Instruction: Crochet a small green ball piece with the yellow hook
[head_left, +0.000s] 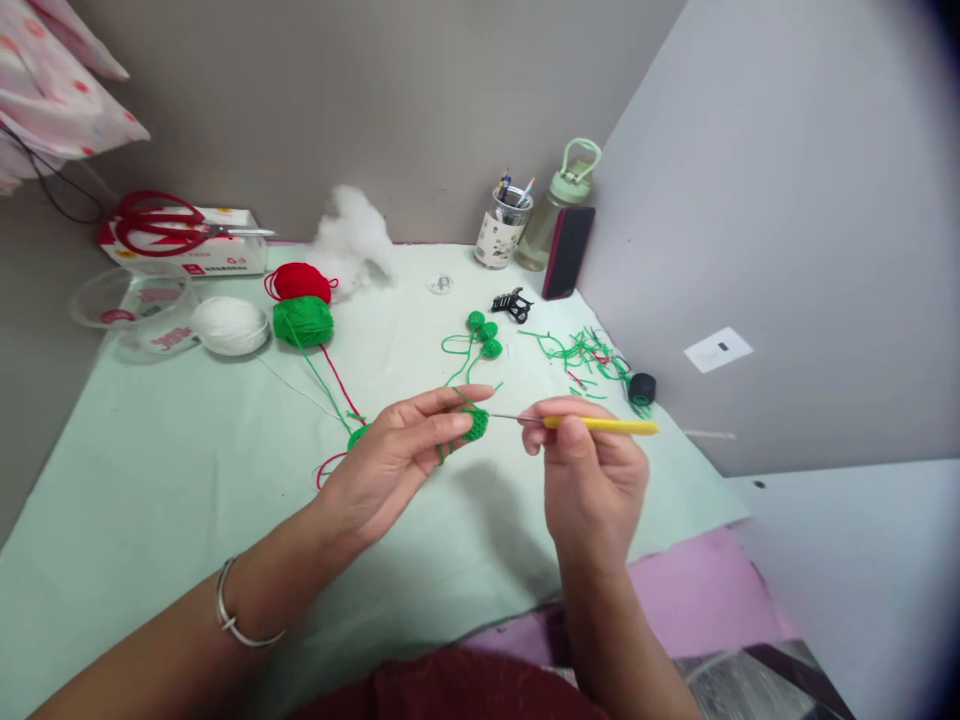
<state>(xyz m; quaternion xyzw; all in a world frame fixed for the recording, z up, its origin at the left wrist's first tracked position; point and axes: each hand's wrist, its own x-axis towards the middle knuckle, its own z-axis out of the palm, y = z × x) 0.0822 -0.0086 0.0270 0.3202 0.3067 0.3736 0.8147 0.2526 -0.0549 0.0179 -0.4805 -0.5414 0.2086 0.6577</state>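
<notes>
Between the thumb and fingers of my left hand (405, 445) is a small green crochet piece (475, 424), with green yarn running over the fingers. My right hand (592, 475) grips a crochet hook (600, 425) by its yellow handle. The hook's thin metal shaft points left, and its tip meets the edge of the green piece. Partly hidden behind my left hand, another bit of green yarn work (358, 437) lies on the table. Several small green crocheted balls (488, 332) with yarn tails rest beyond my hands.
Red (298, 283), green (303, 321) and white yarn balls (230, 326) sit at the left, near a clear plastic tub (135, 310) and red-handled scissors (161, 225) on a box. White stuffing (352, 240), a pen cup (502, 230), bottle (544, 225) and phone (568, 253) line the back. Yarn scraps (577, 352) lie right.
</notes>
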